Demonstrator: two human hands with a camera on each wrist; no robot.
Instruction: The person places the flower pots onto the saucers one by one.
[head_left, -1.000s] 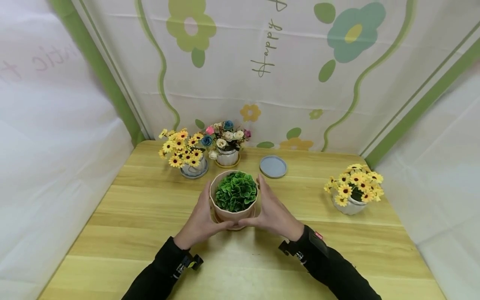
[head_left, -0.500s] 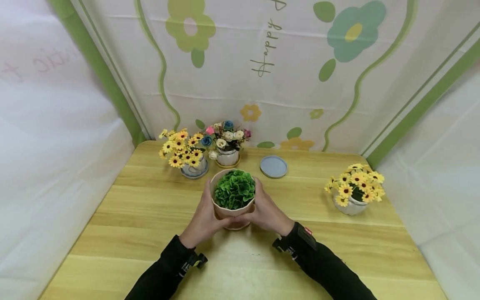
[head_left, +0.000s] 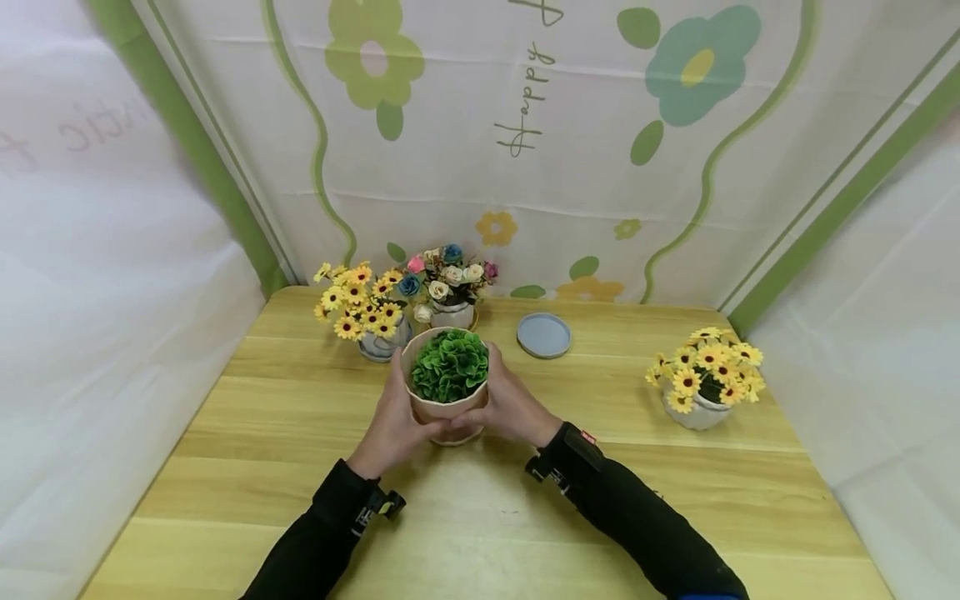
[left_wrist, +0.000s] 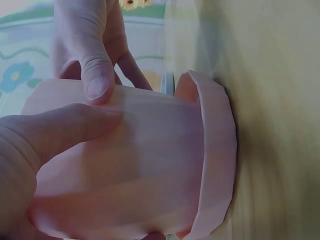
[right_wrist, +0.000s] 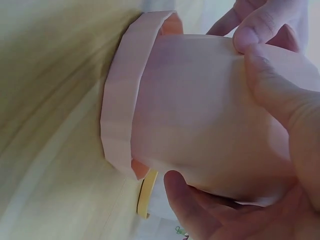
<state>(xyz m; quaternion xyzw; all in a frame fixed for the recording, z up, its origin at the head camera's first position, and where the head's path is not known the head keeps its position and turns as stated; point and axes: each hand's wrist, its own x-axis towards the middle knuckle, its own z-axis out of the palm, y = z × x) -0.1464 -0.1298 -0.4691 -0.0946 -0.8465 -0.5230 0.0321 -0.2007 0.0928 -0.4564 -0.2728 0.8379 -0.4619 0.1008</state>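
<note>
Both hands grip a pink flowerpot [head_left: 429, 409] of leafy green artificial foliage [head_left: 450, 367], upright at mid-table. My left hand [head_left: 392, 427] wraps its left side and my right hand [head_left: 516, 408] its right side, thumbs meeting across the front wall. In the left wrist view, the pot's base sits in a faceted pink saucer [left_wrist: 219, 155], which is close over the wooden surface. The right wrist view shows the right fingers [right_wrist: 187, 202] curled along the pot's far side. Just behind the pot stands a white pot [head_left: 452, 316] of mixed roses.
A white pot of yellow daisies [head_left: 384, 340] stands on a grey-blue saucer at back left. An empty blue-grey saucer [head_left: 543, 336] lies behind and right of the hands. Another daisy pot [head_left: 697, 412] stands far right on the wooden table [head_left: 480, 533]. Fabric walls enclose the sides and back.
The pink pot has moved left and slightly back, toward the rose pot, with both hands round it. The right hand has closed in against its side. The other pots stay put.
</note>
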